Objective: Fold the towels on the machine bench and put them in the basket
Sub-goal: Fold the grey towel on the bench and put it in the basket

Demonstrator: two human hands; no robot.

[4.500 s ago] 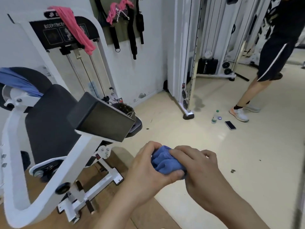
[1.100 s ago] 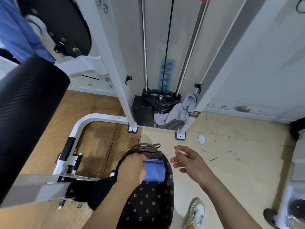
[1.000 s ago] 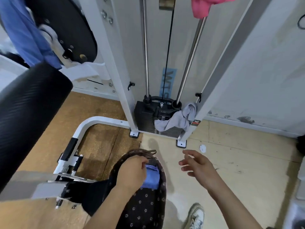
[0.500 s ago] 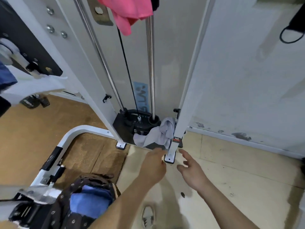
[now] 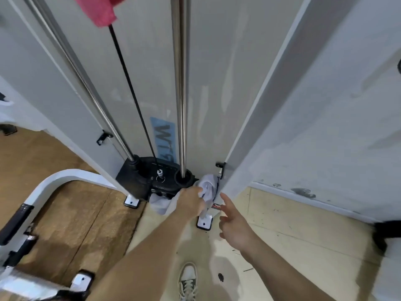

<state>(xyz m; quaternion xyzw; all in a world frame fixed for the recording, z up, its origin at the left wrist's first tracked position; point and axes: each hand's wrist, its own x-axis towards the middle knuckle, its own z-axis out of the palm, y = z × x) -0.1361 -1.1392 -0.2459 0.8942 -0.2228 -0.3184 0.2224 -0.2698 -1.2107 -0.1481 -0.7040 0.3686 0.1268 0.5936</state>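
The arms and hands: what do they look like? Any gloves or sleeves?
No gloves, no sleeves. The left hand and right hand are bare, and so are the left forearm and right forearm, as far as the picture shows. No watch, ring or bracelet shows.

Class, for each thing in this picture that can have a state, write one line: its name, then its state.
grey towel, unfolded, crumpled against the weight stack, gripped by the left hand
left hand, grips the grey towel
right hand, open, holding nothing
pink towel, unfolded, hanging at the top edge
weight stack, resting at the bottom
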